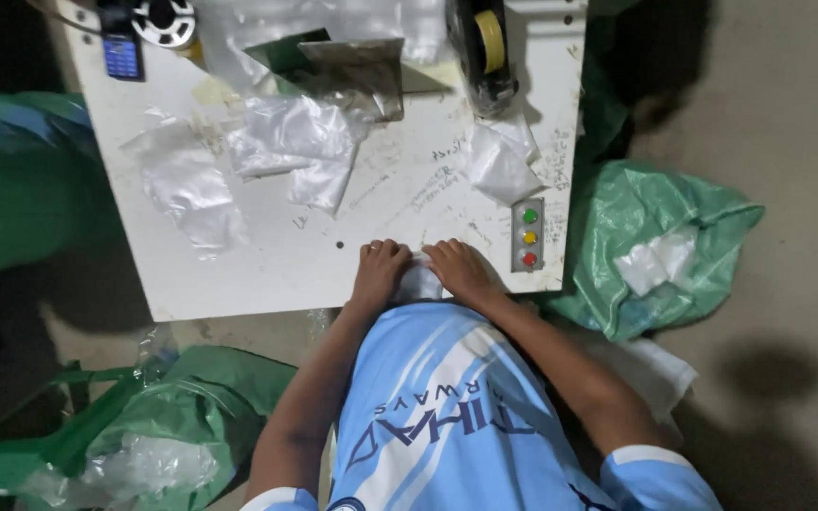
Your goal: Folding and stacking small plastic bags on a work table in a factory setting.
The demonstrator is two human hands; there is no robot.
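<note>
Both your hands were closed, knuckles up, on one small white folded piece (420,280) at the near edge of the white table (267,274): your left hand (379,272) gripped its left side and your right hand (461,269) its right, with the fingers curled over it so that little of it showed between them; whether it was cloth or plastic could not be told. Ranged by size, the table carried the work, and green woven sacks lay around it on the floor: one at your right (702,213) held open with a white wad inside, another at your lower left (191,397) with crumpled clear film in it. On the tabletop, clear plastic bags lay loose and apparently unfilled, one flat at the left (186,185), a heap near the middle (300,142), one more at the right (499,163). A tape dispenser (485,47) with a yellow roll stood at the far edge. Smallest, a panel of three buttons (528,237), green, yellow and red, sat just beside your right hand. Judged from this layout, the piece was not yet bagged, and several bags remained unused.
</note>
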